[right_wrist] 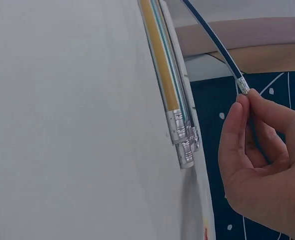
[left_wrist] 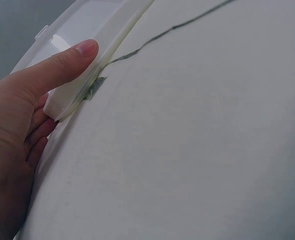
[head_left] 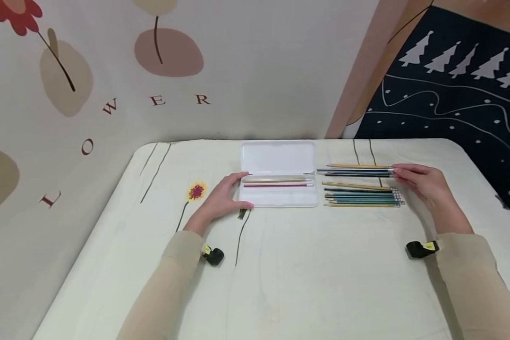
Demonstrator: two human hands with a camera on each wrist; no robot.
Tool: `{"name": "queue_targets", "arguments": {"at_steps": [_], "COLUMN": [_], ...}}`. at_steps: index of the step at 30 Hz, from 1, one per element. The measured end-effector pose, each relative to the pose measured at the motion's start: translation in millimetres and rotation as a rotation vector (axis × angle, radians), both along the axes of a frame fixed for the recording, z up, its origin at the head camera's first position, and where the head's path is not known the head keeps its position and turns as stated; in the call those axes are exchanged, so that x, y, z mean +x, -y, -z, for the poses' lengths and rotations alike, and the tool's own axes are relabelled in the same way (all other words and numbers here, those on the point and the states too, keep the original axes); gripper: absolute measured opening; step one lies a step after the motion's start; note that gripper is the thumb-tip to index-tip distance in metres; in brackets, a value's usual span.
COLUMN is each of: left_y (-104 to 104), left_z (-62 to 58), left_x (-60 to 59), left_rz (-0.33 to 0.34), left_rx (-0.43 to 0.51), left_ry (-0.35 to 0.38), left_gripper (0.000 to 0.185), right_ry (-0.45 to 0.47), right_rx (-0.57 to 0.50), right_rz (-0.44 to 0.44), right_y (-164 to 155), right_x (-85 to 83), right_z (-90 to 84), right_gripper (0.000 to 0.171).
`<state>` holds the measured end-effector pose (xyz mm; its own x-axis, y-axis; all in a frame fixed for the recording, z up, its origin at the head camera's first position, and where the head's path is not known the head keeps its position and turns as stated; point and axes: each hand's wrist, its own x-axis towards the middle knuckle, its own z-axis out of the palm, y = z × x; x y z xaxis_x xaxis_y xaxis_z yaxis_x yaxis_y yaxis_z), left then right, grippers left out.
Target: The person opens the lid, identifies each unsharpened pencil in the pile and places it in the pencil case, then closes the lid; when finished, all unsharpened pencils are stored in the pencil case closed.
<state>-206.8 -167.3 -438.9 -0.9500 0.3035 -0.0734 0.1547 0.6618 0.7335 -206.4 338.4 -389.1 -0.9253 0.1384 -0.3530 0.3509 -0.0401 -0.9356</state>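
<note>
An open white plastic pencil case lies on the table, its lid tipped back toward the wall. A gold pencil and a dark pink pencil lie in its tray. My left hand grips the case's left end, thumb on the near side and fingers on the far side. To the right of the case, my right hand pinches a dark blue pencil by its eraser end, raised off the table. Its tip points toward the case.
Several pencils in green, black and yellow lie side by side right of the case, erasers to the right. A yellow pencil is seen just beyond the held one. The pale tablecloth meets a printed wall hanging behind.
</note>
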Motion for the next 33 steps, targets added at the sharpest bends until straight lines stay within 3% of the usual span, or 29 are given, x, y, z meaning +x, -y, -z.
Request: {"name": "queue_targets", "arguments": {"at_steps": [6, 11, 20, 27, 33], "left_y": [1, 2, 1, 0, 0], "left_z": [1.0, 1.4, 0.3, 0.9, 1.9], "left_x": [-0.4, -1.2, -0.6, -1.5, -2.1], "left_rz": [-0.006, 0.002, 0.004, 0.009, 0.007], "left_rx": [0.003, 0.009, 0.015, 0.011, 0.009], "left_ry": [-0.002, -0.006, -0.003, -0.009, -0.006], "left_gripper": [0.095, 0.096, 0.096, 0.096, 0.096], "right_ry": [-0.060, -0.090, -0.018, -0.040, -0.025], "right_rx": [-0.200, -0.265, -0.109, 0.071, 0.135], "right_rz": [0.019, 0.013, -0.031, -0.095, -0.170], "right_y": [3, 5, 24, 42, 67], "right_x": [2.9, 5.3, 3.4, -2.4, -8.2], "right_z": [-7.6, -11.4, -7.3, -2.5, -4.8], "right_gripper": [0.014, 0.014, 0.011, 0.009, 0.010]}}
